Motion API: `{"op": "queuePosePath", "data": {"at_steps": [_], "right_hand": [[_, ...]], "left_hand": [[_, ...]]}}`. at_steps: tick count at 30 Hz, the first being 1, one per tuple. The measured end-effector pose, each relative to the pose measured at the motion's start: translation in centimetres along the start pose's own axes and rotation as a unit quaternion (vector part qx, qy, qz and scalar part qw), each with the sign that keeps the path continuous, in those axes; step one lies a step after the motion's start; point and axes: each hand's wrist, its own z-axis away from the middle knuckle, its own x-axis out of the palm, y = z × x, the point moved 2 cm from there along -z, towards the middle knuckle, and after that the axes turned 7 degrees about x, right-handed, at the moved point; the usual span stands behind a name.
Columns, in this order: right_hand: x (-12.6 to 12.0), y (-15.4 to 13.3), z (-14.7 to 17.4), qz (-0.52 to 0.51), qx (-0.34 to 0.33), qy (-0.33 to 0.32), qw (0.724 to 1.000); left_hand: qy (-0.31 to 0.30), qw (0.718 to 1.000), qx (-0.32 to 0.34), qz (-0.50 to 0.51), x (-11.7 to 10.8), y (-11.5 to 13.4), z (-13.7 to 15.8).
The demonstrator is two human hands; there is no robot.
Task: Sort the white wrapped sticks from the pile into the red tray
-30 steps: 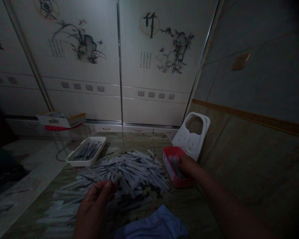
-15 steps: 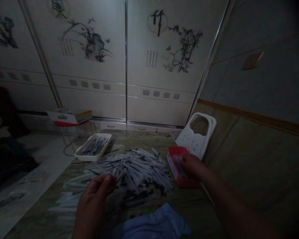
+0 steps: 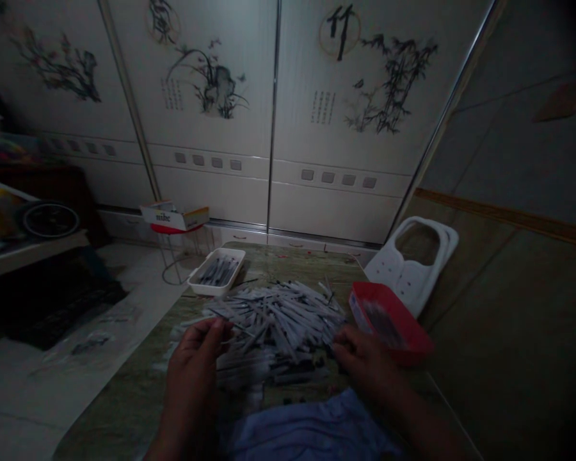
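Observation:
A large pile of slim, pale pens (image 3: 288, 314), many with dark ends, lies across the middle of the table. At its near left, the thumb and fingers of my left hand (image 3: 192, 365) pinch a thin, dark pen-like stick (image 3: 242, 328). My right hand (image 3: 362, 355) is closed at the pile's right edge, beside a red basket (image 3: 413, 336); blur hides whatever is in its fingers. More slim pens (image 3: 381, 323) lie inside the red basket. A white tray (image 3: 211, 290) at the back left holds several more pens.
Bluish cloth (image 3: 312, 426) lies at the table's near edge. A folded white plastic chair or stool (image 3: 415, 256) leans by the right wall. Behind the table, a red stool (image 3: 173, 228) bears an open carton (image 3: 163, 216). Patterned sliding doors (image 3: 336, 211) close off the back.
My right hand has come out of the red basket and moved left to the pile's edge. My left hand keeps its pinch. The camera view has swung left.

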Motion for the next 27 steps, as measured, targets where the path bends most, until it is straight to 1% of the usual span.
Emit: {"op": "queuePosePath", "data": {"at_steps": [3, 5, 11, 15, 21, 24, 27], "right_hand": [[2.9, -1.2, 0.4, 0.017, 0.013, -0.011, 1.000], [4.2, -2.1, 0.5, 0.033, 0.016, -0.016, 0.999], [6.1, -3.8, 0.4, 0.104, 0.027, 0.000, 0.994], [6.8, -4.1, 0.2, 0.120, 0.028, 0.002, 0.992], [7.3, -4.2, 0.2, 0.133, 0.030, 0.011, 0.991], [6.8, -3.9, 0.1, 0.132, 0.031, 0.010, 0.991], [5.6, -3.5, 0.1, 0.118, 0.037, 0.007, 0.992]], "left_hand": [[0.001, 1.000, -0.001, -0.015, -0.4, 0.2, 0.0], [0.006, 1.000, 0.002, -0.020, -0.6, 0.1, -0.1], [-0.004, 0.999, 0.010, -0.041, -1.5, -0.6, -0.8], [-0.014, 0.999, 0.011, -0.046, -1.7, -1.0, -0.8], [-0.016, 0.999, 0.014, -0.043, -1.1, -1.4, -0.4], [-0.021, 0.999, 0.015, -0.040, -1.0, -1.6, -0.2], [-0.036, 0.998, 0.012, -0.044, -0.5, -1.3, 0.2]]}}
